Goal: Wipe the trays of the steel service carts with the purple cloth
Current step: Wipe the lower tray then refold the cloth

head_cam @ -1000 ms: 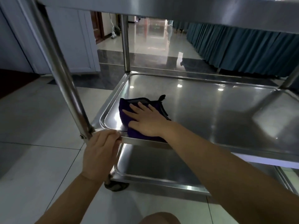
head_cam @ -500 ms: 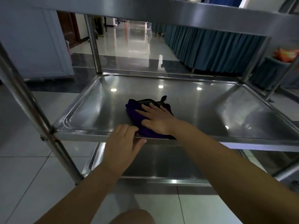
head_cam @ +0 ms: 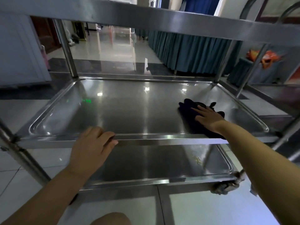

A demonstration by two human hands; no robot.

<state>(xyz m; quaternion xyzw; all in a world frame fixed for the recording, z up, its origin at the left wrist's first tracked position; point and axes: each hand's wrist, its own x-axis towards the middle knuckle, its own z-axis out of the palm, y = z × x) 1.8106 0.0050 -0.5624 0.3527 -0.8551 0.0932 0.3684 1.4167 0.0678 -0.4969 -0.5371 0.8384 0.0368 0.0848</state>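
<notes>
The right hand (head_cam: 208, 116) lies flat with its fingers spread, pressing the purple cloth (head_cam: 191, 114) down on the middle tray (head_cam: 113, 114) of the steel cart, over at about 3 o'clock on the tray. The left hand (head_cam: 92, 146) holds the tray's near rim at about 7 o'clock, with its fingers curled over the edge. A lower tray (head_cam: 162, 163) sits under it.

Glossy steel tray (head_cam: 129, 114), soft dark purple cloth (head_cam: 189, 114)
</notes>
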